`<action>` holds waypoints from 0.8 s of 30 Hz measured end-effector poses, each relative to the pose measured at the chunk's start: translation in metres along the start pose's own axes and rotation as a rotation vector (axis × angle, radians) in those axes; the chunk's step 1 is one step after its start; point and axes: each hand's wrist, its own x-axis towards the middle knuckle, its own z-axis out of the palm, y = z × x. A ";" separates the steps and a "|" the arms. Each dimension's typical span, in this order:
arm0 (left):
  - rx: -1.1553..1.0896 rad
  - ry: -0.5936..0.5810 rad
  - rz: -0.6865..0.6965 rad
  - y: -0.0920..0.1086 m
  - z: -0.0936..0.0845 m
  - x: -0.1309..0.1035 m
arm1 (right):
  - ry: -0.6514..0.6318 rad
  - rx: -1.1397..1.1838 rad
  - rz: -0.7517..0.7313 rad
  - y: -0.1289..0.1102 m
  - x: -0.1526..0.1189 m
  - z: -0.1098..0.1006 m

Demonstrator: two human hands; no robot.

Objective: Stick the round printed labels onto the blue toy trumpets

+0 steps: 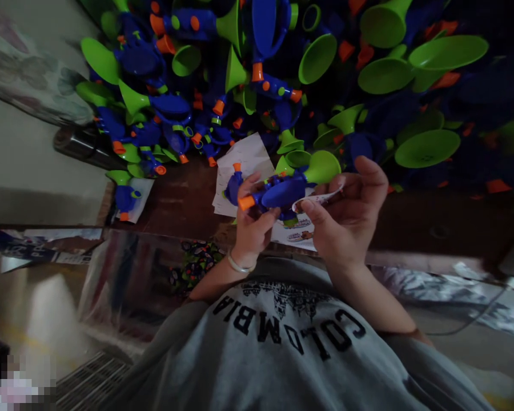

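Note:
My left hand [257,228] is closed around a blue toy trumpet [285,193] with an orange mouthpiece and a green bell. The mouthpiece points left and the bell points up and to the right. In my right hand [349,211] a curled white sticker [319,200] with small print is pinched between thumb and fingers, close to the trumpet's blue side. Below the trumpet lies a sheet of printed stickers [302,235], partly covered by my hands. Another small blue trumpet [232,188] rests on white paper just left of my left hand.
A large heap of the same trumpets [171,108] fills the back of the brown table [180,200]. White papers [251,154] lie in front of it. A dark bottle-like cylinder [83,145] lies at the left. A plastic-lined box [128,279] stands below the table edge.

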 end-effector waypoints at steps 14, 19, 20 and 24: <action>0.035 -0.103 0.214 0.027 0.011 0.002 | -0.024 -0.042 -0.010 -0.011 -0.016 0.005; 0.111 -0.071 0.244 0.029 0.012 0.003 | -0.004 0.016 0.075 -0.013 -0.015 0.003; 0.111 -0.072 0.247 0.029 0.012 0.003 | 0.000 0.030 0.083 -0.013 -0.015 0.003; 0.119 -0.074 0.246 0.026 0.013 0.004 | 0.000 0.050 0.068 -0.009 -0.014 0.000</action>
